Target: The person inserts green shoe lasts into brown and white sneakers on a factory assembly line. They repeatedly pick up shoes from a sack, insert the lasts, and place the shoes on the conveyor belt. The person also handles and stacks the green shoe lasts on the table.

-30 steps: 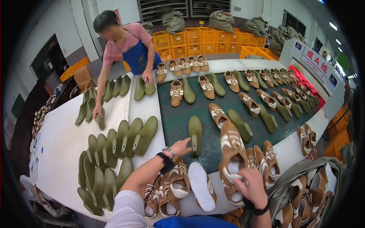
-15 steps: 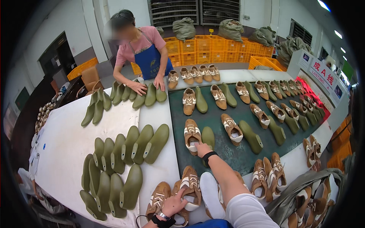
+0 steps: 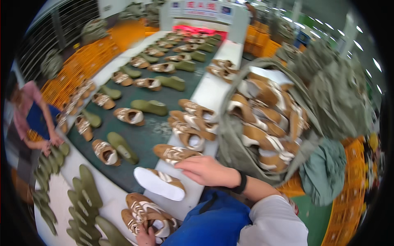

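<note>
Several brown suede sneakers with white stripes and laces lie along the white ledge near me. My right hand (image 3: pixel 209 170) grips the heel end of one brown sneaker (image 3: pixel 174 153); the hand hides that heel, and motion blurs it slightly. Beside it a sneaker rests on its side, its white sole (image 3: pixel 159 183) turned toward me. At the lower edge my left hand (image 3: pixel 145 237) holds the heel of another brown sneaker (image 3: pixel 152 211), its fingertips by the opening. A further sneaker (image 3: pixel 130 221) is pressed close against that one on the left.
Sneakers and green shoe lasts (image 3: pixel 150 107) stand in rows on a dark green belt (image 3: pixel 160 129). More lasts (image 3: pixel 86 186) cover the white table at left, where a co-worker (image 3: pixel 35 108) handles some. A grey sack (image 3: pixel 230 135) full of sneakers stands at right, near orange crates (image 3: pixel 342 217).
My view has swung to the right, bringing the sack fully into sight. My right hand has left the sneaker on the belt and come to one on the ledge. My left hand stays at its sneaker.
</note>
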